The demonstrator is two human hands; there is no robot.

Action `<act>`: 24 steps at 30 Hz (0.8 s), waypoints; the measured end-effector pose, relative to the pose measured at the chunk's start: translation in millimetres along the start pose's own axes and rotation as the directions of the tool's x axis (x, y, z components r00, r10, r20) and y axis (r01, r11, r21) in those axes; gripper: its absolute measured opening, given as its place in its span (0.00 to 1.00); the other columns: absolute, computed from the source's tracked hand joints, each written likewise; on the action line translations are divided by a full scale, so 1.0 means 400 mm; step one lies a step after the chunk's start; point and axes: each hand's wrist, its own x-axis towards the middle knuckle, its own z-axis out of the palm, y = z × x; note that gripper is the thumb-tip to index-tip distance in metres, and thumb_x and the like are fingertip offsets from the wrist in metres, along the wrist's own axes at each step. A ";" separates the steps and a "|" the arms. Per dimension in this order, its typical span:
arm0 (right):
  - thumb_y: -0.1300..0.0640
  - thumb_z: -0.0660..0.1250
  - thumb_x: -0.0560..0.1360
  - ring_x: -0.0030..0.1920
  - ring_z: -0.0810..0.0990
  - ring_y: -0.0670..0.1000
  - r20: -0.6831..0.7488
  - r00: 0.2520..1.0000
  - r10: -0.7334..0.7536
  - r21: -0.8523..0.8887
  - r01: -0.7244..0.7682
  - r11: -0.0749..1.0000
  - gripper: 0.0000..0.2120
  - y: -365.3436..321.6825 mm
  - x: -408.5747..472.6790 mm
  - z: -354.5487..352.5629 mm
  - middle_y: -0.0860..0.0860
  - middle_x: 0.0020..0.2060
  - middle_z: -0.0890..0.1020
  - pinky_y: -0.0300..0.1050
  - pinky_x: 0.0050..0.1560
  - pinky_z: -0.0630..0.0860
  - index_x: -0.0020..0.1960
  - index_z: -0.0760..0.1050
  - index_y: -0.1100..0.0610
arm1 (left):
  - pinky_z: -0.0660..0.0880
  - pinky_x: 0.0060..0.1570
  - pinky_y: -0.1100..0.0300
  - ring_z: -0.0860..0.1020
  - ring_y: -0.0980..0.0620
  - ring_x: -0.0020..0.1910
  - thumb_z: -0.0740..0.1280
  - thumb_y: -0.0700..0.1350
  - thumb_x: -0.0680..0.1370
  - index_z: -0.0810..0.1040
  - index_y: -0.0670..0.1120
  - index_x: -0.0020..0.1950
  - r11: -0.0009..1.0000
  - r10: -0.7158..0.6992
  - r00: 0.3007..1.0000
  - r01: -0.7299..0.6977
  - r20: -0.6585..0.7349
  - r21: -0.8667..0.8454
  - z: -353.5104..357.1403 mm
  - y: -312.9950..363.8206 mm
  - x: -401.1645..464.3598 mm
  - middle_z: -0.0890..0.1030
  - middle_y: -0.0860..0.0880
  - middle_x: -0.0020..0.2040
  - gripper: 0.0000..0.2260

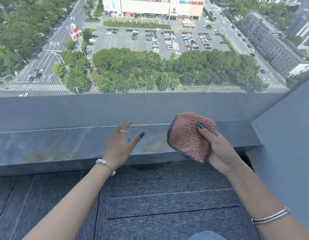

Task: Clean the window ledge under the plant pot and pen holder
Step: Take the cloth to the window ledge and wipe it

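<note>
Window ledge (pixel 63 144), right hand (pixel 218 151) gripping cloth (pixel 188 137)

A glossy grey window ledge (pixel 63 146) runs beneath both hands, with dull yellowish smears (pixel 153 146) on its surface between the hands and further left of the left hand.

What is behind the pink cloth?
Behind the pink cloth you can see the grey window ledge and the frame below the glass. The right hand holds it, so its fingers behind the cloth are hidden.
</note>
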 end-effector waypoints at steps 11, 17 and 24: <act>0.57 0.64 0.73 0.44 0.84 0.47 -0.144 0.985 -0.099 -0.056 0.092 0.994 0.10 -0.003 0.022 -0.088 0.49 0.44 0.86 0.40 0.37 0.81 0.53 0.77 0.56 | 0.45 0.76 0.53 0.43 0.50 0.78 0.65 0.61 0.73 0.42 0.44 0.77 0.813 -0.127 0.968 -0.023 0.215 0.582 0.032 -0.159 0.005 0.43 0.48 0.79 0.45; 0.58 0.60 0.78 0.48 0.79 0.45 -0.387 0.863 -0.324 -0.215 0.257 0.942 0.05 -0.001 0.043 -0.164 0.47 0.46 0.81 0.39 0.45 0.80 0.49 0.74 0.51 | 0.48 0.76 0.55 0.47 0.51 0.78 0.66 0.58 0.74 0.45 0.45 0.77 0.822 -0.105 0.978 -0.017 0.182 0.570 0.036 -0.177 0.015 0.46 0.48 0.79 0.42; 0.51 0.56 0.79 0.34 0.73 0.56 -0.330 0.737 -0.590 -0.822 0.082 0.563 0.08 0.062 0.133 -0.231 0.54 0.33 0.75 0.49 0.39 0.68 0.42 0.69 0.50 | 0.49 0.76 0.57 0.47 0.52 0.78 0.67 0.58 0.73 0.46 0.45 0.78 0.832 -0.102 0.981 -0.008 0.168 0.554 0.035 -0.181 0.015 0.47 0.50 0.79 0.42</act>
